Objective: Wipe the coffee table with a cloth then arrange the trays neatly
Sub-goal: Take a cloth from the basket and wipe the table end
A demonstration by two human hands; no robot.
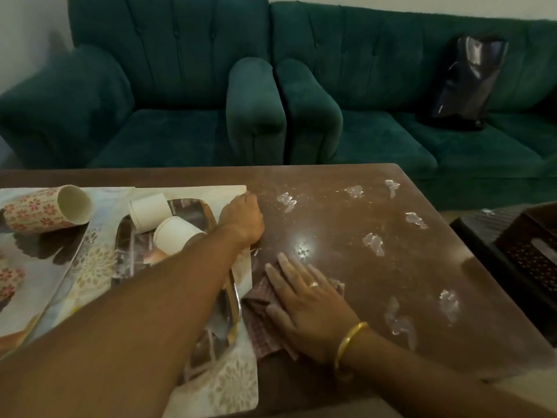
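Trays (241, 267) and toppled cups (174, 233) crowd beside the flattened cloth (259, 297)

A dark brown wooden tabletop (346, 224) is filling the lower part of the view, dusty and shining under a light. Small crumpled bits of clear wrapper (373, 243) are lying scattered over its right half. A checked cloth (261, 300) is lying flat near the middle. Printed trays (229, 384) are sitting overlapped on the left half, with a shiny metal tray (193, 211) resting on top of them. Paper cups (174, 233) are lying tipped on the trays.
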